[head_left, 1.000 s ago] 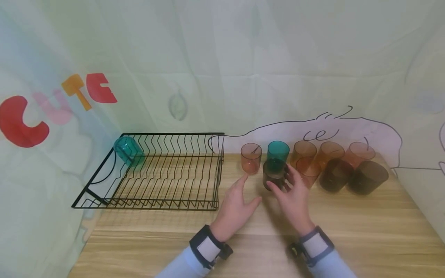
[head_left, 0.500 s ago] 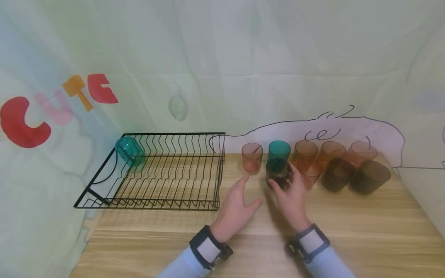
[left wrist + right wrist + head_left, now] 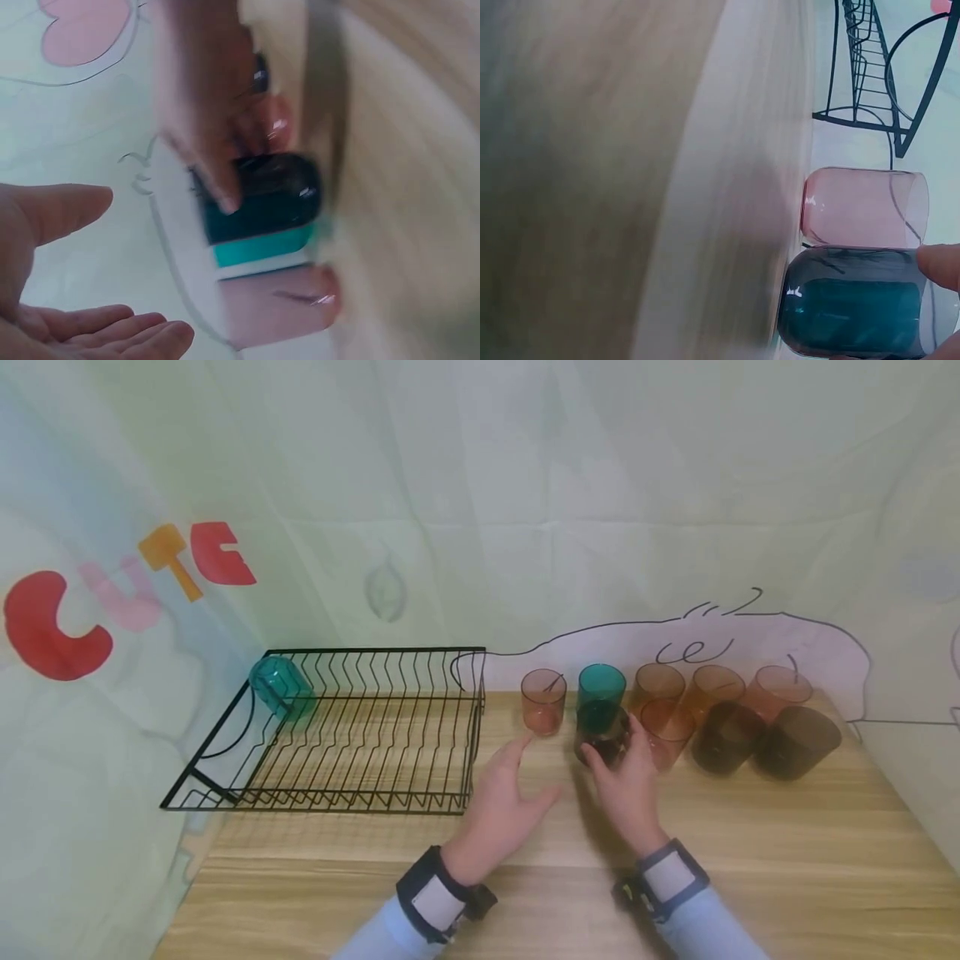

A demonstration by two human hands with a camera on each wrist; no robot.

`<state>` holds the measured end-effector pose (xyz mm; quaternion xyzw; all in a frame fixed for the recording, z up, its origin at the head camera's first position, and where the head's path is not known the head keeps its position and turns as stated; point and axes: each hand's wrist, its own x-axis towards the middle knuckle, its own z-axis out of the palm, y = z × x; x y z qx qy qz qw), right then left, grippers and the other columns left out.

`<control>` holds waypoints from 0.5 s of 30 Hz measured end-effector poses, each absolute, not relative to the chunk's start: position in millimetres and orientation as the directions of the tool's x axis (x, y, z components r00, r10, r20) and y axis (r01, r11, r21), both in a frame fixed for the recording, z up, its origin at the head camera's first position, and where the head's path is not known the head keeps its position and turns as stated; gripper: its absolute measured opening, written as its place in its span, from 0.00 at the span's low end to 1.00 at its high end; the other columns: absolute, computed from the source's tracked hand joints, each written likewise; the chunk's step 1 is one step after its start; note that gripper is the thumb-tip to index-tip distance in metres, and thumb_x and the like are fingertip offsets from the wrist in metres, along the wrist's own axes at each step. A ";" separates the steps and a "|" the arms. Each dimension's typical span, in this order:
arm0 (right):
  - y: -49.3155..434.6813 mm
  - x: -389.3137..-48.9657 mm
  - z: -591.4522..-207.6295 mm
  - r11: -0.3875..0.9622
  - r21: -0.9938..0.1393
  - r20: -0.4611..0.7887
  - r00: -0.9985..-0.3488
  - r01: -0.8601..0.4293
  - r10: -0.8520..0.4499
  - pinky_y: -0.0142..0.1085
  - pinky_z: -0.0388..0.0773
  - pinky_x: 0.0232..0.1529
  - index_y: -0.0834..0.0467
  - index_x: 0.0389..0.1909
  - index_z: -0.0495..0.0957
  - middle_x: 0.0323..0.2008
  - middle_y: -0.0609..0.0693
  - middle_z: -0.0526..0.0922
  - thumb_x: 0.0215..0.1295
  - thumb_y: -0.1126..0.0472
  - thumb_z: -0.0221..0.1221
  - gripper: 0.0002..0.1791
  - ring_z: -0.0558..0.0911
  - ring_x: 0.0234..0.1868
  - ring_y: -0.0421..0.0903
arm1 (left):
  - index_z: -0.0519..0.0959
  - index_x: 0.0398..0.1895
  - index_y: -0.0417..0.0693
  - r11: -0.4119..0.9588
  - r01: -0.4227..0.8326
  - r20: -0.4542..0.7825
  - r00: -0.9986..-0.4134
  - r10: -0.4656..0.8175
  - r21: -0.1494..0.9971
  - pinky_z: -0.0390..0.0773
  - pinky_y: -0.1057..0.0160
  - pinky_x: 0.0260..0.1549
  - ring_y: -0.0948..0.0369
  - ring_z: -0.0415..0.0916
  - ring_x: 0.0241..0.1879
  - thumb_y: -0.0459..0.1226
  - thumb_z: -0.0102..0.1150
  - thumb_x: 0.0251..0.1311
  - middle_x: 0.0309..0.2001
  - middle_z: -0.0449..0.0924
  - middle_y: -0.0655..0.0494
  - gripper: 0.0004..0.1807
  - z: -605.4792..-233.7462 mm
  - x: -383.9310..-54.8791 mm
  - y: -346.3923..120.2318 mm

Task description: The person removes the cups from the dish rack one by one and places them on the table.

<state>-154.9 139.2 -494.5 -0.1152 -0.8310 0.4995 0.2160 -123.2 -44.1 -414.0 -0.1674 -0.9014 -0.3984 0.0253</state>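
Note:
My right hand [image 3: 628, 789] grips a dark smoky glass [image 3: 602, 727] from its right side, thumb in front and fingers round the far side. A teal glass [image 3: 602, 679] stands just behind it and shows through it in the right wrist view. To the left is an upright pink glass [image 3: 543, 702]. Just in front of that pink glass, my left hand [image 3: 495, 806] holds nothing, its thumb spread from the straight fingers.
A black wire dish rack [image 3: 360, 752] stands at the left, with a teal glass [image 3: 281, 687] tipped over in its back left corner. Right of my right hand, orange, pink and dark glasses [image 3: 727, 739] stand in two close rows on the wooden table [image 3: 555, 902].
The dark glass has shifted slightly to the right in my right hand, nearer the orange glasses. My left hand has drawn back a little to the left.

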 end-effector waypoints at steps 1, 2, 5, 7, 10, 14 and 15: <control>139.2 -154.8 -494.7 0.476 -0.879 0.244 -0.881 -0.024 0.405 0.52 0.69 0.61 0.56 0.71 0.51 0.66 0.59 0.64 0.57 0.49 0.64 0.46 0.67 0.65 0.56 | 0.59 0.69 0.51 0.621 0.326 0.191 -0.942 0.275 0.713 0.69 0.51 0.62 0.53 0.64 0.65 0.50 0.63 0.54 0.68 0.63 0.50 0.40 -408.5 -123.2 -46.1; 139.4 -154.8 -495.0 0.478 -0.878 0.246 -0.882 -0.027 0.402 0.52 0.69 0.62 0.57 0.71 0.51 0.66 0.59 0.64 0.56 0.48 0.64 0.46 0.67 0.65 0.56 | 0.60 0.69 0.51 0.619 0.331 0.205 -0.941 0.268 0.712 0.69 0.50 0.61 0.53 0.65 0.65 0.50 0.63 0.54 0.68 0.63 0.50 0.40 -402.6 -123.3 -48.6; 140.5 -153.8 -497.3 0.476 -0.879 0.251 -0.883 -0.036 0.397 0.53 0.68 0.63 0.57 0.70 0.52 0.67 0.59 0.64 0.56 0.47 0.64 0.46 0.66 0.66 0.56 | 0.60 0.68 0.53 0.627 0.345 0.247 -0.939 0.241 0.699 0.71 0.50 0.59 0.52 0.66 0.63 0.51 0.63 0.53 0.68 0.63 0.52 0.40 -385.4 -125.8 -57.5; 141.4 -152.0 -498.6 0.467 -0.883 0.246 -0.886 -0.038 0.393 0.53 0.67 0.63 0.57 0.71 0.51 0.67 0.59 0.62 0.55 0.47 0.64 0.47 0.65 0.67 0.57 | 0.60 0.68 0.53 0.648 0.344 0.274 -0.938 0.211 0.680 0.70 0.51 0.61 0.53 0.65 0.64 0.52 0.62 0.54 0.68 0.64 0.52 0.40 -376.1 -129.2 -65.8; 142.7 -147.1 -499.3 0.456 -0.889 0.225 -0.895 -0.028 0.384 0.53 0.66 0.64 0.58 0.71 0.50 0.68 0.60 0.60 0.56 0.46 0.64 0.48 0.64 0.67 0.58 | 0.61 0.68 0.53 0.666 0.347 0.320 -0.932 0.168 0.660 0.69 0.52 0.61 0.54 0.65 0.64 0.52 0.63 0.54 0.67 0.64 0.52 0.39 -366.2 -136.0 -82.6; 145.6 -138.7 -498.3 0.467 -0.884 0.216 -0.907 -0.025 0.361 0.53 0.66 0.64 0.58 0.71 0.49 0.67 0.62 0.61 0.57 0.47 0.63 0.48 0.65 0.66 0.58 | 0.62 0.67 0.51 0.678 0.337 0.362 -0.925 0.111 0.653 0.72 0.50 0.59 0.51 0.66 0.63 0.51 0.64 0.53 0.67 0.64 0.49 0.39 -356.7 -146.2 -111.5; 146.4 -136.6 -497.5 0.471 -0.882 0.219 -0.909 -0.029 0.354 0.53 0.66 0.64 0.58 0.71 0.49 0.67 0.62 0.62 0.57 0.47 0.63 0.48 0.65 0.66 0.58 | 0.62 0.68 0.51 0.692 0.329 0.370 -0.924 0.096 0.643 0.72 0.49 0.58 0.50 0.67 0.63 0.51 0.64 0.53 0.67 0.64 0.48 0.40 -354.5 -148.9 -119.3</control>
